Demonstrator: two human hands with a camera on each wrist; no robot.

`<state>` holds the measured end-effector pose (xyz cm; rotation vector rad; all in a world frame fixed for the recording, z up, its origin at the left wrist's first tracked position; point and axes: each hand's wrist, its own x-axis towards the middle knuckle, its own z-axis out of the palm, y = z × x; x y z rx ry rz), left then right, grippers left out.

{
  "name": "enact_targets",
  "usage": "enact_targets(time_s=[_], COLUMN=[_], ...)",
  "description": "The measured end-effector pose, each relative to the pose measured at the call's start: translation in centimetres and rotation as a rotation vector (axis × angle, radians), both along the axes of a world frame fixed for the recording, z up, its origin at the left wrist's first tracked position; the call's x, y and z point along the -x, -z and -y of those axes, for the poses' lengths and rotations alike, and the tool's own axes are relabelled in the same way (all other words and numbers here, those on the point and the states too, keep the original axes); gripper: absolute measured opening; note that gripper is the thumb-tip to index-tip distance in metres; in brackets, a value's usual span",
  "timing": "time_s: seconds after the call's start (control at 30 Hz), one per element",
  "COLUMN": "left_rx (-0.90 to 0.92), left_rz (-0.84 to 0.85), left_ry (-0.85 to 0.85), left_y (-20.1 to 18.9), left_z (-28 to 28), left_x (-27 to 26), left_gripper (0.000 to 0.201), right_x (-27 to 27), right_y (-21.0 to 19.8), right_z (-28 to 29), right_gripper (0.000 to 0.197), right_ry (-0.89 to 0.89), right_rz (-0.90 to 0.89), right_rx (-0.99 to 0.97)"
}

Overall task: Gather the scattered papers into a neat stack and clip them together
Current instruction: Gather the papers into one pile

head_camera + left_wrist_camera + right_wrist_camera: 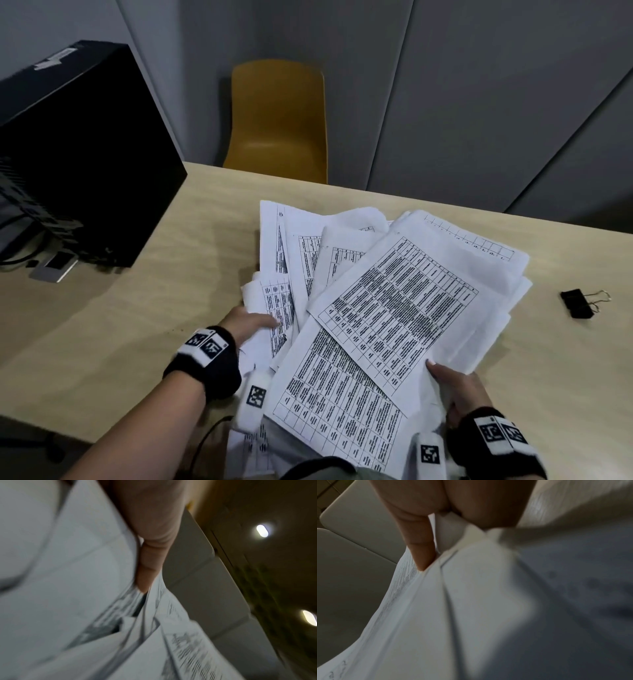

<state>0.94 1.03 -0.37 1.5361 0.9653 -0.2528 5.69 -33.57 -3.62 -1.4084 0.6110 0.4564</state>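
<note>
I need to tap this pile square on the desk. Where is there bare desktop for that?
Bare desk lies left of the papers, between them and the black computer case. A narrower strip lies between the papers' right edge and the binder clip. The middle is crowded: fanned sheets, the left hand and right hand gripping their near edges.

An office, by the look of it. A pale wood-grain desk (144, 308) carries printed table sheets (394, 308) and a black binder clip (579, 303) at the right edge. A black computer tower (78, 154) with cables stands upper left, a mustard plastic chair (277, 120) behind, against grey panelled walls (479, 85).
</note>
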Motion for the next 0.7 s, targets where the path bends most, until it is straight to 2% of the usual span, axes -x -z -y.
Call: enact_targets(time_s=[0.07, 0.17, 0.23, 0.27, 0.33, 0.37, 0.4, 0.43, 0.53, 0.63, 0.7], left_rx=[0.036, -0.191, -0.231, -0.133, 0.266, 0.441, 0.515, 0.477, 0.139, -0.061, -0.11], left_rz=[-0.038, -0.106, -0.061, -0.005, 0.099, 0.094, 0.055, 0.037, 0.059, 0.036, 0.036], left_ry=[0.029, 0.225, 0.201, 0.114, -0.107, -0.176, -0.167, -0.121, -0.066, 0.02, -0.018], left_y=[0.9, 1.6, 1.4, 1.4, 1.7, 2.4, 2.8, 3.0, 3.9, 4.6, 5.0], left_z=[0.2, 0.6, 0.9, 0.7, 0.4, 0.4, 0.7, 1.2, 2.5, 2.6, 2.2], left_x=[1.0, 2.2, 3.1, 3.5, 4.6, 5.1, 5.7, 6.1, 6.2, 5.7, 5.7], left_gripper=[0.038, 0.048, 0.048, 0.043, 0.038, 0.042, 0.047, 0.047, 0.025, 0.037, 0.042], right_x=[0.0, -0.1, 0.0, 0.1, 0.1, 0.1, 0.1, 0.0, 0.0, 0.0, 0.1], right_y=[0.1, 0.1, 0.2, 0.1, 0.2, 0.3, 0.1, 0.2, 0.2, 0.3, -0.1], right_z=[0.0, -0.2, -0.3, -0.5, -0.5, -0.5, -0.6, -0.6, -0.6, -0.5, -0.5], right_gripper=[0.017, 0.02, 0.022, 0.023, 0.024, 0.025, 0.026, 0.027, 0.032, 0.031, 0.029], right_ry=[-0.012, -0.025, -0.031, -0.024, -0.011, -0.007, -0.005, -0.013, -0.037, -0.03, -0.012], right_rz=[-0.004, 0.014, 0.037, 0.046, 0.061, 0.064, 0.062, 0.063, 0.057, 0.075, 0.071], right_rx=[0.017, 0.035, 0.037, 0.034, 0.037, 0.041, 0.046, 0.049, 0.068, 0.077, 0.094])
